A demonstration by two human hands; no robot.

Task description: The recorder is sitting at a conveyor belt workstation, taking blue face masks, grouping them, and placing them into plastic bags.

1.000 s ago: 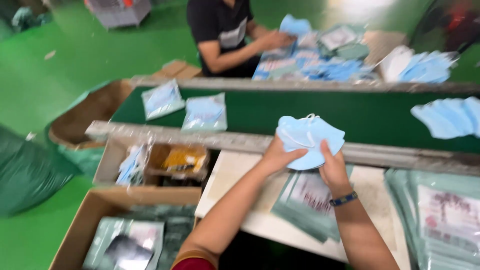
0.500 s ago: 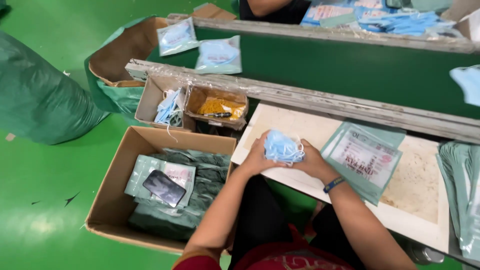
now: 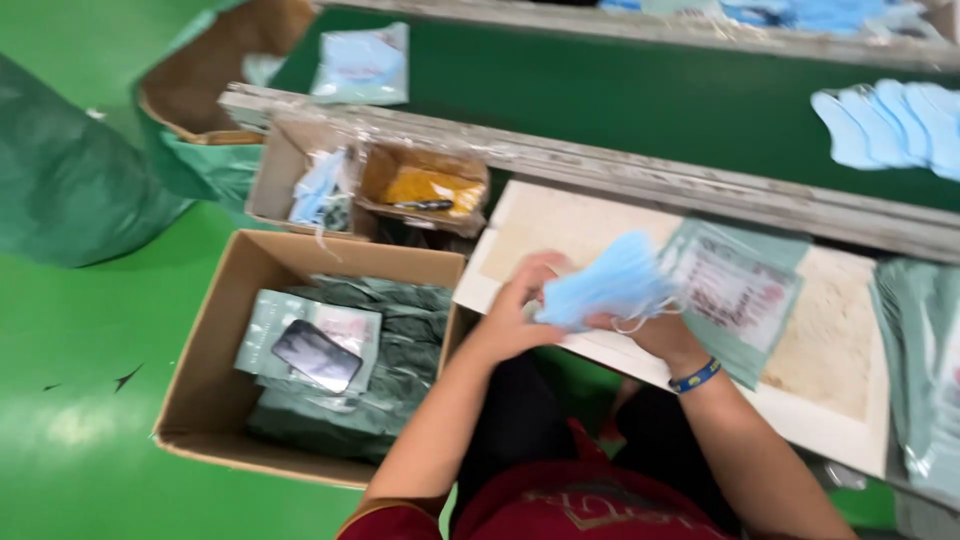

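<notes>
Well left of the grip and lower, an open brown cardboard box [image 3: 215,350] on the green floor holds grey-green flat packets [image 3: 385,340] with a dark phone [image 3: 316,355] lying on top. The left hand [image 3: 520,305] closes its grip on the left end of a stack of light blue face masks [image 3: 605,285], which lies between both hands just above the pale board worktop [image 3: 830,340], while the right hand [image 3: 660,330] grips the stack's right underside, a blue wristband [image 3: 695,377] on its wrist. Just right of the grip, touching the masks, lies a clear printed plastic bag [image 3: 745,290] on the worktop.
</notes>
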